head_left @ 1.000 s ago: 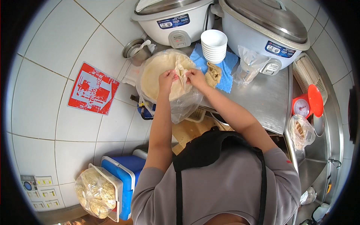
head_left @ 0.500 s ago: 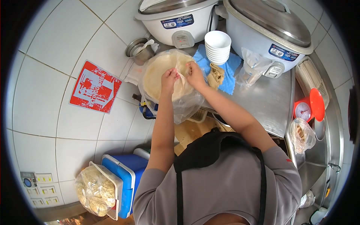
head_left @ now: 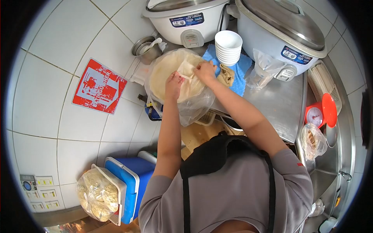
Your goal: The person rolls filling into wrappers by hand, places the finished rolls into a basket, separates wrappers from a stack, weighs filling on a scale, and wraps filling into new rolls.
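Note:
A stack of thin, round, pale dough wrappers (head_left: 160, 79) lies in a clear plastic bag (head_left: 194, 108) at the left end of the metal counter. My left hand (head_left: 174, 84) is over the middle of the stack, its fingertips pinching the edge of a lifted wrapper (head_left: 187, 70). On the other side my right hand (head_left: 206, 71) grips the same wrapper near the stack's right rim. Between the hands that wrapper is raised and folded. The fingertips of my right hand are partly hidden.
Two large rice cookers (head_left: 182, 22) stand behind. White bowls (head_left: 228, 47) are stacked on a blue cloth (head_left: 243, 68), beside a crumpled tan cloth (head_left: 226, 75). A metal pot (head_left: 147, 56) with a white spoon is at the left; a red scale (head_left: 315, 115) is at the right.
My right hand has moved slightly right, away from my left hand. The wrapper between them is spread wider than before.

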`<state>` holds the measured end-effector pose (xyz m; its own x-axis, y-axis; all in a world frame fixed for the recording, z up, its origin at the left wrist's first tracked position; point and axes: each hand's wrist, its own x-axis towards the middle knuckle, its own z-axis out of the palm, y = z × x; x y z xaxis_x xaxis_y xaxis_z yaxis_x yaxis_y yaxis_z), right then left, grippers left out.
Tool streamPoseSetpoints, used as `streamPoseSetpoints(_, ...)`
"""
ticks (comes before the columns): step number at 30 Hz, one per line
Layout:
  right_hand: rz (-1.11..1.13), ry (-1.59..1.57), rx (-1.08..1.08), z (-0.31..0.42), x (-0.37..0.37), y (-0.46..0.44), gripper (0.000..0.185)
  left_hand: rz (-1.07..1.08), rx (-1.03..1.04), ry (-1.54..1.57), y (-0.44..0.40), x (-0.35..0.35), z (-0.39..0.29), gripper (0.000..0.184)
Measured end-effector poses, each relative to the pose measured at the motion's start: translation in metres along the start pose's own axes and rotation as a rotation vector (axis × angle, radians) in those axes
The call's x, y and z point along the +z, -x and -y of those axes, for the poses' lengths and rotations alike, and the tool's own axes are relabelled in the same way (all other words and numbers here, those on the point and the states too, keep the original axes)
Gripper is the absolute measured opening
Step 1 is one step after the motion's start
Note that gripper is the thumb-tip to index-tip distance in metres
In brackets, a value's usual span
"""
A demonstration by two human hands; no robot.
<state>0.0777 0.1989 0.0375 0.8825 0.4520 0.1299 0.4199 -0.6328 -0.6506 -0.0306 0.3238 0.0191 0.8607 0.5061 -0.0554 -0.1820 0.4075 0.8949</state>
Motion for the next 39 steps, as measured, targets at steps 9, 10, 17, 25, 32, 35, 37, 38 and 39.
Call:
streamPoseSetpoints(9, -0.191, 0.049, -0.721, 0.016, -0.001, 0.013, 0.012, -0.049, 0.011, 0.132, 0.003, -0.005, -0.006, 0.023)
streamPoseSetpoints(10, -0.053, -0.045, -0.882, 0.019, 0.000, 0.015, 0.013, -0.037, 0.013, 0.147, -0.001, -0.010, -0.007, 0.023)
streamPoseSetpoints(17, 0.128, -0.147, -0.448, 0.001, 0.028, 0.002, 0.017, -0.094, 0.152, 0.572, -0.008, -0.080, -0.049, 0.027)
streamPoseSetpoints(25, 0.217, 0.075, -0.575, -0.005, 0.032, 0.008, 0.030, 0.334, 0.529, 0.915, -0.023, -0.222, -0.171, 0.029)
streamPoseSetpoints(32, 0.290, -0.010, -0.589, -0.002, 0.013, 0.019, 0.037, -0.575, 0.590, -0.307, 0.038, -0.077, -0.274, 0.031)
streamPoseSetpoints(35, 0.166, -0.316, -0.607, 0.001, -0.035, 0.034, 0.045, -0.312, 0.381, -0.356, 0.038, -0.020, -0.258, 0.037)
streamPoseSetpoints(37, 0.084, -0.478, -0.596, 0.011, -0.090, 0.055, 0.058, -0.024, 0.047, -0.250, 0.044, -0.003, -0.234, 0.040)
streamPoseSetpoints(38, 0.057, -0.548, -0.587, 0.009, -0.114, 0.065, 0.064, 0.169, 0.015, -0.282, 0.057, 0.026, -0.217, 0.041)
streamPoseSetpoints(39, 0.029, -0.616, -0.581, 0.005, -0.136, 0.074, 0.071, 0.361, -0.012, -0.310, 0.070, 0.059, -0.199, 0.043)
